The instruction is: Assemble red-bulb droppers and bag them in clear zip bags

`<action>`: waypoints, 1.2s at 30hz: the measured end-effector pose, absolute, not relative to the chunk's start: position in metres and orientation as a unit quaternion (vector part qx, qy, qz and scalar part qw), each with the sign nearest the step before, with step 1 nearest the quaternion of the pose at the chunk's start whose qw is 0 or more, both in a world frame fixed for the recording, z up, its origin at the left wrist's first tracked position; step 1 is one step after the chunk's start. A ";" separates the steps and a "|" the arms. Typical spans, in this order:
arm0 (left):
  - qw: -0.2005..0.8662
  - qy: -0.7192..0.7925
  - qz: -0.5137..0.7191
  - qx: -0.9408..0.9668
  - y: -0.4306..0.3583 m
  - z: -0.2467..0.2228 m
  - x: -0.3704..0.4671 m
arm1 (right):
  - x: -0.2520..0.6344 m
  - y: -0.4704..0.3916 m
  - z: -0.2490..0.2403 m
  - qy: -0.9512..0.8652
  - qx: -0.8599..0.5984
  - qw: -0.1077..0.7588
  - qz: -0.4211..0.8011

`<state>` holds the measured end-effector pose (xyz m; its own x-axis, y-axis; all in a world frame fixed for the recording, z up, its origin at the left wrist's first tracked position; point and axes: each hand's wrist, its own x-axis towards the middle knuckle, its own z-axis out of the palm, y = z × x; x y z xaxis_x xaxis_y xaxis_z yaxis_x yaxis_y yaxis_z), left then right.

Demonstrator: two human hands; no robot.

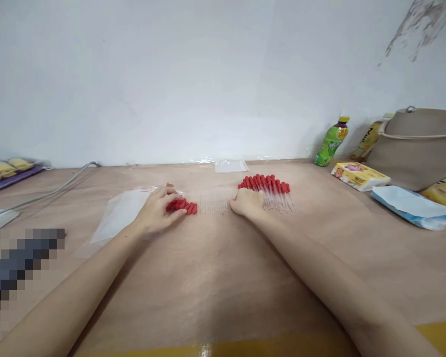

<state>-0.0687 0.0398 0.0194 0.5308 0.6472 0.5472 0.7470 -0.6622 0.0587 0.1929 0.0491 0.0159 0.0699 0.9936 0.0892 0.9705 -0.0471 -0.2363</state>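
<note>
My left hand (pixel 159 210) rests with its fingers apart around a small pile of red rubber caps (pixel 188 206) on the brown table. My right hand (pixel 247 202) is closed, knuckles up, at the right end of a row of clear thin glass tubes (pixel 213 201); what its fingers hold, if anything, is hidden. Just beyond and to the right of that hand lie several clear droppers with red caps (pixel 269 183), side by side, caps toward the wall. A clear plastic bag (pixel 119 213) lies flat beside my left hand.
A small clear bag (pixel 230 166) lies by the wall. At right are a green bottle (pixel 332 142), a yellow tissue pack (pixel 360 176), a blue-white packet (pixel 416 206) and a grey bag (pixel 419 144). A grey cable (pixel 63 187) and yellow items (pixel 3 169) are at left.
</note>
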 end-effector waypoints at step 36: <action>-0.171 -0.325 -0.251 -0.896 -0.025 0.002 0.009 | 0.260 -0.023 -0.022 -0.795 -0.460 0.395 0.019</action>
<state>0.0093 -0.0252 0.0025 0.6631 0.6680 0.3377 0.4960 -0.7300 0.4701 0.2603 -0.0228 -0.0219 -0.2651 0.7465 0.6103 0.7167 0.5760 -0.3932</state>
